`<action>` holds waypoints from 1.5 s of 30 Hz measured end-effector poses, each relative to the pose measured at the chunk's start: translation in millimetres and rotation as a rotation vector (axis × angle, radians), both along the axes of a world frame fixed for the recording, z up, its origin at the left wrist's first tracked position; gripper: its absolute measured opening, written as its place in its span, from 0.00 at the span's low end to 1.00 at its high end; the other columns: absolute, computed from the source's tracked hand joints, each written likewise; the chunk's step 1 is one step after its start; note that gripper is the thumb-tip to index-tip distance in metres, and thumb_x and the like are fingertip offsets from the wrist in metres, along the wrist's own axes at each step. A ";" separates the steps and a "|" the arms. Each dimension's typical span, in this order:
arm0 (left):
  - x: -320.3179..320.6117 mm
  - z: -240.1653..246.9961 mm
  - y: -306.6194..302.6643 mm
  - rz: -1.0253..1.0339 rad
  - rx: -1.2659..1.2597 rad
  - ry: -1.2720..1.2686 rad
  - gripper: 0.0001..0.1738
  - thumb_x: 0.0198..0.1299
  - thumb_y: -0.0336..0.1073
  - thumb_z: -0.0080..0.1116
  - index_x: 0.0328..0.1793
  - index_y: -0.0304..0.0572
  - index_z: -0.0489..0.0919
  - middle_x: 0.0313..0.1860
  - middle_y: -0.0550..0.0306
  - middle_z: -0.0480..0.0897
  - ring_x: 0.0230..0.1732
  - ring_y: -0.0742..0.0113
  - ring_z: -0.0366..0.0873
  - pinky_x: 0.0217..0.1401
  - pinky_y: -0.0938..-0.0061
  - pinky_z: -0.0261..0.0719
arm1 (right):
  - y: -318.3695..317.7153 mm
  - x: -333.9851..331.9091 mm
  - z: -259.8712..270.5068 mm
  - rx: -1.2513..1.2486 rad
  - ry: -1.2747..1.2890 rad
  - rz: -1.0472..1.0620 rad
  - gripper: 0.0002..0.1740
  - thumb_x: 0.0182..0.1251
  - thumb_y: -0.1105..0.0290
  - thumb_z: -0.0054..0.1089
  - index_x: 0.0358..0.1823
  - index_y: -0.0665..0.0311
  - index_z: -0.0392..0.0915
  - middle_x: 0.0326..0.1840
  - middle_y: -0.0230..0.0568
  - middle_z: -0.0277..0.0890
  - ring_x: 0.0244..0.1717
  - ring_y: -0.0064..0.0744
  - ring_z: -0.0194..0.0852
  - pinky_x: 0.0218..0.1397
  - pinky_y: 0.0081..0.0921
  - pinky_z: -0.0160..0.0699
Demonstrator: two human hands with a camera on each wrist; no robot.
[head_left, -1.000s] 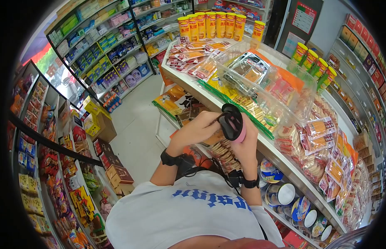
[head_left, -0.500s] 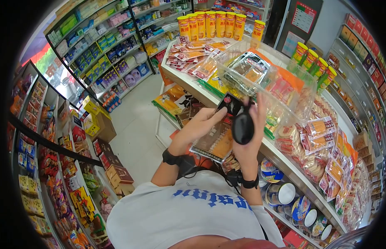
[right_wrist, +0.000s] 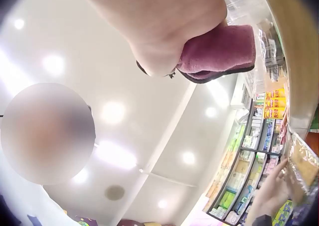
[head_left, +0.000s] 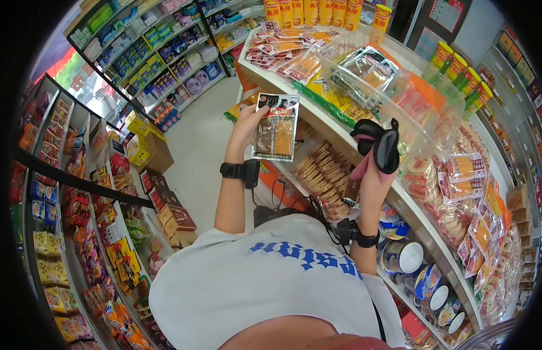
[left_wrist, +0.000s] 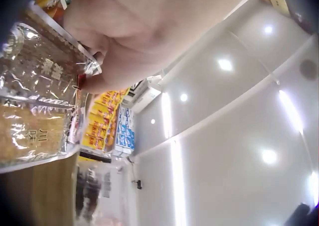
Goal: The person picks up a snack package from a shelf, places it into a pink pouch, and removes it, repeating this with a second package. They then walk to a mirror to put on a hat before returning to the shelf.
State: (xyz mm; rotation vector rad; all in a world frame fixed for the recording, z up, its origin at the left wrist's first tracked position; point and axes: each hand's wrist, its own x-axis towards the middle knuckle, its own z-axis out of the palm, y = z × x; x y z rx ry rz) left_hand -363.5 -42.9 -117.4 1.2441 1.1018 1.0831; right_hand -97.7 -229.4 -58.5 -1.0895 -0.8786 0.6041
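Snack packet (head_left: 279, 131) pinched by left fingers (head_left: 261, 110); right fingers (right_wrist: 159, 64) grip mauve item (right_wrist: 219, 51); ceiling (left_wrist: 224, 181) only wrist views.

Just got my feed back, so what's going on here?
A person in a white T-shirt is at a shop's snack counter. Their left hand holds up a flat snack packet by its edge, clear of the counter. Their right hand grips a black-and-pink item; I can't tell what it is. A clear plastic bin stands on the counter.
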 end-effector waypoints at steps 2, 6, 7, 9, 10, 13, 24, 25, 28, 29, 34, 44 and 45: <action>-3.2 -18.8 13.3 0.043 0.051 0.110 0.17 0.69 0.41 0.60 0.46 0.30 0.84 0.36 0.62 0.85 0.34 0.76 0.79 0.39 0.77 0.76 | -6.5 -0.3 5.9 -0.015 0.043 0.011 0.07 0.71 0.80 0.54 0.48 0.67 0.72 0.20 0.31 0.70 0.13 0.19 0.64 0.16 0.18 0.62; -16.8 -51.0 49.8 0.105 0.054 0.443 0.19 0.65 0.43 0.64 0.49 0.30 0.83 0.30 0.56 0.84 0.28 0.74 0.78 0.32 0.75 0.75 | -10.5 0.5 6.9 -0.005 0.063 0.030 0.02 0.72 0.78 0.55 0.42 0.67 0.71 0.20 0.32 0.69 0.14 0.19 0.64 0.16 0.18 0.62; -22.8 -55.7 58.2 0.106 0.028 0.589 0.20 0.65 0.43 0.64 0.50 0.31 0.83 0.29 0.55 0.84 0.27 0.74 0.78 0.31 0.75 0.75 | -11.1 1.0 5.7 0.000 0.057 0.041 0.02 0.72 0.78 0.55 0.41 0.67 0.71 0.20 0.32 0.69 0.14 0.19 0.64 0.16 0.18 0.62; -30.1 -93.1 83.7 0.197 0.231 0.580 0.21 0.63 0.43 0.65 0.49 0.28 0.81 0.26 0.52 0.83 0.24 0.68 0.79 0.29 0.72 0.76 | -12.1 0.4 7.6 -0.013 0.084 0.022 0.02 0.72 0.78 0.54 0.42 0.67 0.71 0.20 0.32 0.69 0.14 0.19 0.64 0.16 0.18 0.62; -27.0 -92.8 85.4 0.231 0.209 0.592 0.21 0.62 0.43 0.65 0.50 0.27 0.81 0.28 0.50 0.84 0.26 0.65 0.81 0.31 0.71 0.77 | -12.3 0.1 8.4 -0.019 0.099 0.012 0.02 0.72 0.79 0.54 0.42 0.67 0.71 0.20 0.32 0.69 0.14 0.19 0.64 0.16 0.18 0.61; -21.5 -112.5 100.4 0.460 0.402 0.715 0.22 0.62 0.41 0.63 0.51 0.26 0.80 0.34 0.43 0.85 0.33 0.57 0.85 0.38 0.67 0.80 | -13.1 3.0 6.2 -0.029 0.072 0.032 0.03 0.72 0.79 0.53 0.43 0.67 0.70 0.22 0.32 0.69 0.14 0.19 0.63 0.16 0.18 0.61; 13.9 33.5 -7.1 0.125 0.303 0.160 0.12 0.69 0.35 0.52 0.37 0.35 0.80 0.16 0.65 0.73 0.15 0.82 0.67 0.18 0.83 0.61 | -12.0 4.4 3.6 -0.015 0.131 0.009 0.06 0.76 0.72 0.52 0.37 0.64 0.70 0.17 0.29 0.65 0.12 0.19 0.62 0.16 0.19 0.59; 19.9 51.7 -16.2 0.125 0.352 0.096 0.12 0.70 0.35 0.52 0.37 0.35 0.80 0.16 0.65 0.72 0.15 0.82 0.66 0.18 0.83 0.61 | -12.2 2.7 4.4 -0.015 0.137 0.025 0.07 0.76 0.72 0.52 0.36 0.64 0.70 0.16 0.29 0.65 0.12 0.19 0.62 0.16 0.19 0.59; 46.8 100.1 -34.3 0.097 0.471 -0.088 0.12 0.71 0.34 0.51 0.37 0.35 0.80 0.17 0.66 0.71 0.18 0.81 0.66 0.20 0.83 0.62 | -12.5 -0.9 5.7 -0.031 0.140 0.074 0.06 0.76 0.72 0.52 0.37 0.63 0.70 0.16 0.29 0.65 0.11 0.19 0.61 0.16 0.19 0.59; 59.8 112.6 -36.2 0.078 0.505 -0.098 0.11 0.71 0.34 0.51 0.38 0.35 0.80 0.18 0.66 0.72 0.19 0.81 0.67 0.22 0.84 0.63 | -13.1 -0.2 3.4 -0.040 0.134 0.095 0.06 0.76 0.72 0.52 0.37 0.63 0.70 0.17 0.29 0.66 0.11 0.19 0.61 0.16 0.19 0.59; 140.6 150.0 -1.0 -0.118 0.718 0.028 0.11 0.69 0.34 0.53 0.45 0.34 0.82 0.25 0.62 0.80 0.27 0.74 0.79 0.32 0.79 0.76 | -21.2 -0.3 5.4 0.017 0.102 0.084 0.02 0.74 0.76 0.51 0.42 0.62 0.68 0.17 0.29 0.65 0.11 0.19 0.61 0.15 0.18 0.57; 241.7 134.0 70.5 -0.333 0.710 0.990 0.22 0.45 0.41 0.72 0.44 0.33 0.85 0.41 0.37 0.86 0.45 0.45 0.85 0.50 0.56 0.82 | -39.5 3.9 17.8 0.050 0.095 -0.012 0.14 0.79 0.66 0.49 0.33 0.62 0.73 0.13 0.28 0.66 0.10 0.19 0.62 0.15 0.17 0.56; 241.9 133.0 68.5 -0.315 0.720 1.000 0.23 0.43 0.41 0.74 0.43 0.33 0.85 0.42 0.37 0.86 0.45 0.44 0.85 0.51 0.56 0.82 | -40.1 4.4 18.1 0.045 0.102 -0.025 0.14 0.79 0.66 0.49 0.32 0.62 0.73 0.13 0.28 0.66 0.10 0.19 0.62 0.15 0.17 0.56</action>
